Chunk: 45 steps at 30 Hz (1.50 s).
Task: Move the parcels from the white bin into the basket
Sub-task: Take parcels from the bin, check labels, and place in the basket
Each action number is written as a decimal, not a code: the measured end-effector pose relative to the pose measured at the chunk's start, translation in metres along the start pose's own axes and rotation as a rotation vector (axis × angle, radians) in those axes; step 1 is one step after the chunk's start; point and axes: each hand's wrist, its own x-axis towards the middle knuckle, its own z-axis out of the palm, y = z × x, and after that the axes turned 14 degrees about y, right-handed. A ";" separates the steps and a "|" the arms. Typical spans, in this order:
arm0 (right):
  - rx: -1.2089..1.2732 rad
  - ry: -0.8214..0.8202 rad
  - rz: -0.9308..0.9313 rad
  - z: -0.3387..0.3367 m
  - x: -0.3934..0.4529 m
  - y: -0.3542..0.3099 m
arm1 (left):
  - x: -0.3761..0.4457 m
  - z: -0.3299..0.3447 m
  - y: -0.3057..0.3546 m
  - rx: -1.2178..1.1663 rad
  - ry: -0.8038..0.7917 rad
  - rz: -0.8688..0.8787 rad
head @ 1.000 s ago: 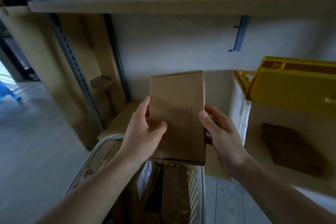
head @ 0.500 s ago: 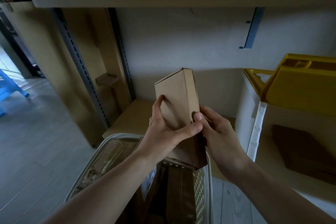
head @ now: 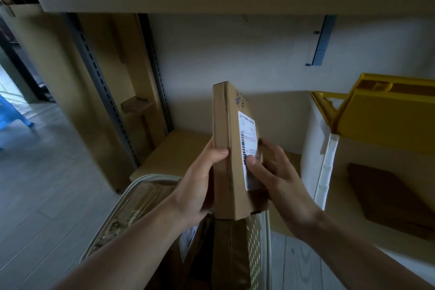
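- parcel (head: 231, 160): flat brown cardboard box, held on end just above the basket's far rim, narrow edge face toward camera, white shipping label (head: 248, 146) on the right face
- looks rigid with crisp corners, probably light; two hands read as orienting, not load
- matte board grips well; the label is the slicker patch, so keep pads on bare cardboard
- left hand (head: 200, 186) wraps the left face, thumb curled onto the edge face
- right hand (head: 280, 181) pinches the labelled face, thumb on the label, fingers behind
- basket (head: 257, 238): cream, perforated, already holds parcels, so it probably fits best slid in edgewise
- white bin (head: 327, 172) to the right, another brown parcel (head: 390, 198) inside, yellow crate (head: 388, 113) on it
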 end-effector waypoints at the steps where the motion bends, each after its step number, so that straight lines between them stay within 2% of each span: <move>1: 0.002 0.026 -0.002 -0.002 0.002 0.000 | -0.001 -0.001 0.001 -0.019 0.002 0.004; 5: -0.051 0.144 -0.080 -0.013 0.005 -0.002 | -0.002 -0.002 0.006 -0.015 0.081 0.039; 9: -0.040 0.210 -0.154 -0.017 0.005 -0.005 | 0.001 -0.002 0.003 0.094 0.266 0.158; 17: -0.059 0.233 -0.183 -0.022 -0.003 -0.015 | 0.005 -0.005 0.000 0.285 0.342 0.218; 20: -0.035 0.196 -0.155 -0.024 -0.004 -0.017 | 0.004 -0.003 0.001 0.188 0.393 0.186; 23: -0.065 0.088 -0.067 -0.026 -0.007 -0.016 | 0.005 -0.001 0.005 -0.114 0.447 0.061; 26: -0.031 0.092 0.038 -0.024 -0.007 -0.011 | 0.007 -0.004 0.008 -0.285 0.451 0.006; 30: 0.191 0.206 0.088 -0.024 -0.002 -0.012 | 0.010 -0.010 0.013 -0.190 0.455 0.141; 33: 0.238 0.295 0.009 -0.023 -0.003 -0.017 | 0.011 -0.017 0.024 -0.136 0.603 0.201; 36: 0.179 0.400 -0.064 -0.019 -0.010 -0.021 | 0.012 -0.031 0.027 -0.056 0.707 0.186; 39: 0.106 0.455 -0.133 -0.017 -0.014 -0.026 | 0.005 -0.037 0.031 0.059 0.702 0.176; 41: 0.091 0.421 -0.180 -0.014 -0.016 -0.032 | 0.001 -0.038 0.032 0.157 0.666 0.185; 45: 0.032 0.308 -0.189 -0.006 -0.019 -0.032 | -0.001 -0.036 0.025 0.203 0.410 0.238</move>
